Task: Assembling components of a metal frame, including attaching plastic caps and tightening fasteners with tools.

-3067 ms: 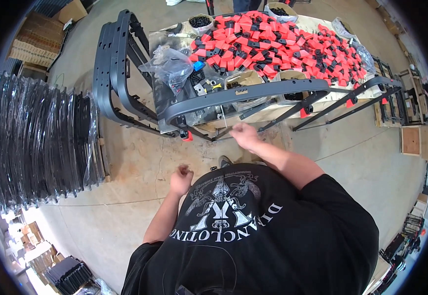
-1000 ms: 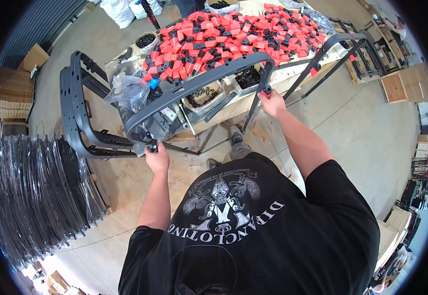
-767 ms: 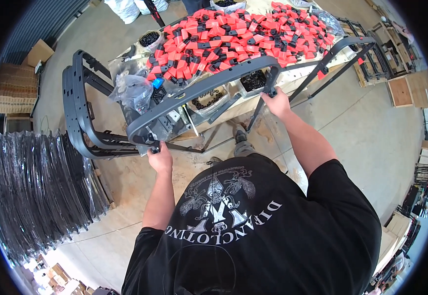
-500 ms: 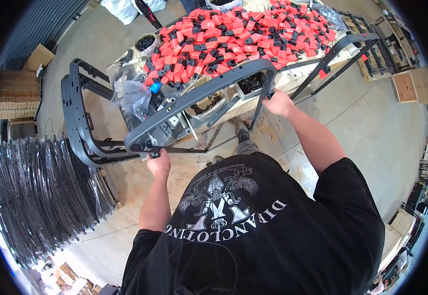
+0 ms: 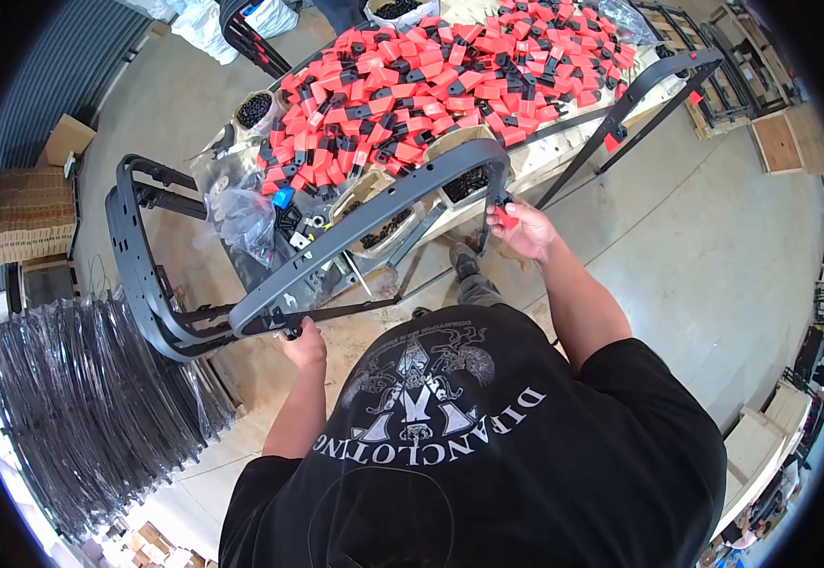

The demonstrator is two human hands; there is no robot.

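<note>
at the near edge of the bench (image 5: 549,159), we hold a long, curved dark grey frame (image 5: 383,213) that slants from the near left corner up toward the right. the fingers of our left hand (image 5: 305,343) are curled around a black fitting (image 5: 292,333) at the frame's lower left end. the thumb and fingers of our right hand (image 5: 528,230) close on a small red piece (image 5: 506,218) at the frame's right end; we cannot tell whether the piece is fastened there.

along the near edge, partly behind the frame, stand two open containers: the left box (image 5: 363,184) and the right box (image 5: 451,140), each with small black parts inside. by the far left corner, a round pale tub (image 5: 265,125) is full of black parts, and at the far edge a white tub (image 5: 428,13) holds more. a clear plastic bag (image 5: 246,220) lies along the left edge, its contents hard to make out, with a blue piece (image 5: 284,198) just beside it. red and black pieces (image 5: 440,80) pile over the middle of the bench.
</note>
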